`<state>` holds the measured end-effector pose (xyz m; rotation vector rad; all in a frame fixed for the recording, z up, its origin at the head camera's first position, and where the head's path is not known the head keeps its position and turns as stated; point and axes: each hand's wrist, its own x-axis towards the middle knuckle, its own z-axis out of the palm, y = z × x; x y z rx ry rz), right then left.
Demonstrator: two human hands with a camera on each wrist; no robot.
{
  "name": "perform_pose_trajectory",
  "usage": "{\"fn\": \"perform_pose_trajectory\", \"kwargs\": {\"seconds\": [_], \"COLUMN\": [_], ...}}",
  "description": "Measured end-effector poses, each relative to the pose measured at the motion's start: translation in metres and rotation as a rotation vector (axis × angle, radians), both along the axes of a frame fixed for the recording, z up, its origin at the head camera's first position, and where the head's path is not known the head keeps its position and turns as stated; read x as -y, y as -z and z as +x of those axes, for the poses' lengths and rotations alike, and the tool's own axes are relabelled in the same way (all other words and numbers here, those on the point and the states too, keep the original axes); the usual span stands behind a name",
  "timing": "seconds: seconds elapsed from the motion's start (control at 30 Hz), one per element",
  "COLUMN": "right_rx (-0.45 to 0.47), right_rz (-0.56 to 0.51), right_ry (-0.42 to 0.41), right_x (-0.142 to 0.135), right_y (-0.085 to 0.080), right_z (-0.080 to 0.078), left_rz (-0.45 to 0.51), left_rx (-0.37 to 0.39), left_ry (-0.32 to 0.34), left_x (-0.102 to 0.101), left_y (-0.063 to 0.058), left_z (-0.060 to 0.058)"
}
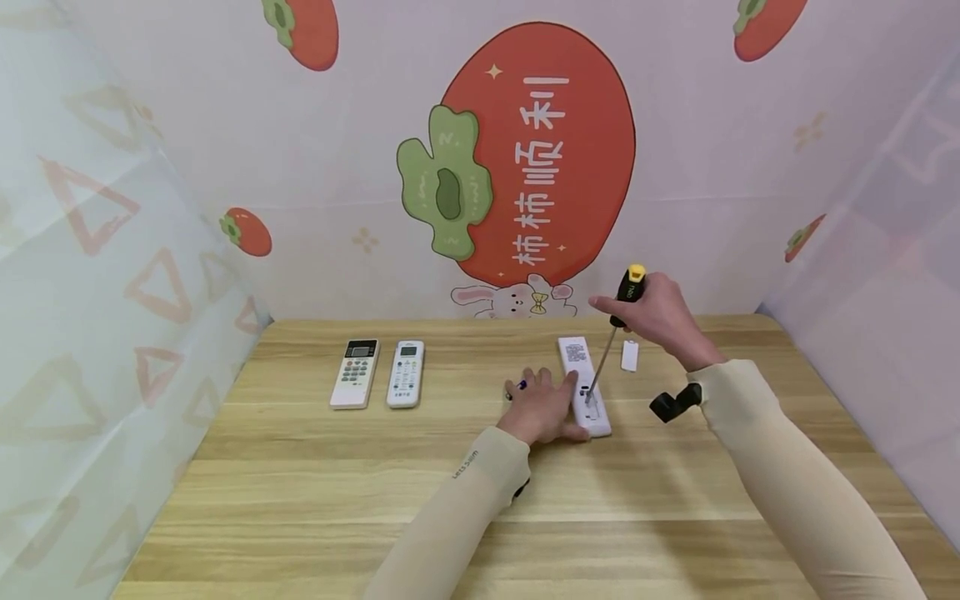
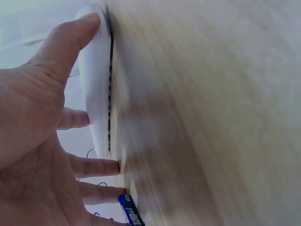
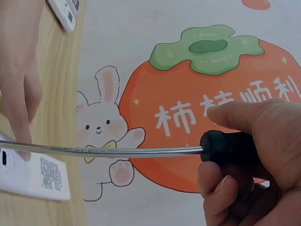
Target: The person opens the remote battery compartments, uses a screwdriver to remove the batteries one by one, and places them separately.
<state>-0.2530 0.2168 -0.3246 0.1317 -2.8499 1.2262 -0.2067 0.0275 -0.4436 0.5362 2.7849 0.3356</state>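
A white remote control (image 1: 597, 421) lies face down on the table, its battery compartment uncovered. My left hand (image 1: 542, 407) steadies its left side: in the left wrist view the thumb and one fingertip touch the casing, and other fingers spread onto the table. By those fingertips lies a blue battery (image 2: 131, 210). My right hand (image 1: 660, 315) grips the black handle of a screwdriver (image 1: 604, 360) with a yellow end. Its shaft slants down to the remote's compartment; the tip is too small to make out clearly. A small white battery cover (image 1: 630, 356) lies right of the remote.
Two other remotes, a cream one (image 1: 355, 375) and a white one (image 1: 406, 375), lie face up to the left on the wooden table (image 1: 300, 500). A printed cloth wall (image 1: 337, 167) rises behind the table. A black wrist camera (image 1: 675, 404) hangs at the right cuff.
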Motion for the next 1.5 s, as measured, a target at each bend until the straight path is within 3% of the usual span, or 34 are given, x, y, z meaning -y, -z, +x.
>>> {"fn": "perform_pose_trajectory", "kwargs": {"seconds": [0.6, 1.13, 1.5], "right_rx": [-0.054, -0.038, -0.018], "right_rz": [0.024, 0.016, 0.078], "right_ry": [0.024, 0.072, 0.098], "right_x": [-0.019, -0.051, -0.071], "right_y": [-0.015, -0.011, -0.008], "right_z": [0.004, 0.007, 0.006], "left_rz": [-0.020, -0.012, -0.003], "left_rx": [-0.007, -0.001, 0.004], "left_ry": [-0.007, -0.014, -0.016], "left_x": [0.001, 0.000, -0.001], "left_y": [-0.002, 0.000, 0.000], "left_z": [-0.001, -0.001, 0.000]}}
